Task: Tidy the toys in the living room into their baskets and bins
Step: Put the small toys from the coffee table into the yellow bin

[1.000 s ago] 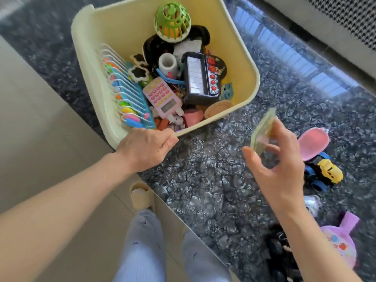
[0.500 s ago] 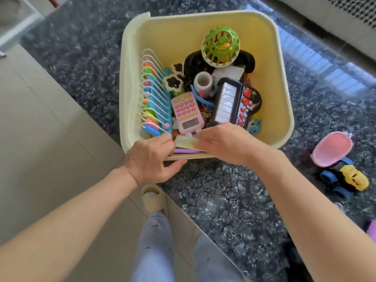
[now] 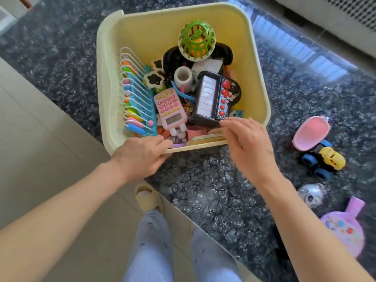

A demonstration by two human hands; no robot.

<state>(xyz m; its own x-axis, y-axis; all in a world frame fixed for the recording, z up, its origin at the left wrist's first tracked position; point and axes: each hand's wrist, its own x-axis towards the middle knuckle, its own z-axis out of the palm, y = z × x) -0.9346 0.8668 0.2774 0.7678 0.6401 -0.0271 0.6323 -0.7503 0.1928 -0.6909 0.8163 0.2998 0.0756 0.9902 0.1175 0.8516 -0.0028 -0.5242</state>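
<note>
I am gripping the near rim of the yellow bin (image 3: 258, 64) with my left hand (image 3: 140, 155) while my right hand (image 3: 247, 139), fingers relaxed and seemingly empty, is hovering over the bin's edge; next, reaching for the toy truck (image 3: 323, 159) on the floor (image 3: 203, 190).

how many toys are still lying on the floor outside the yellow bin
4, all right of the pale yellow plastic bin: pink oval shell toy, yellow toy car with blue wheels, silvery round toy, purple paddle-shaped toy. The right forearm may hide more.

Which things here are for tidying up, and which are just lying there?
For tidying: yellow bin, left hand holding its rim, right hand, yellow toy car, pink scoop, purple toy.
Just there: beige slipper, radiator grille.
</note>
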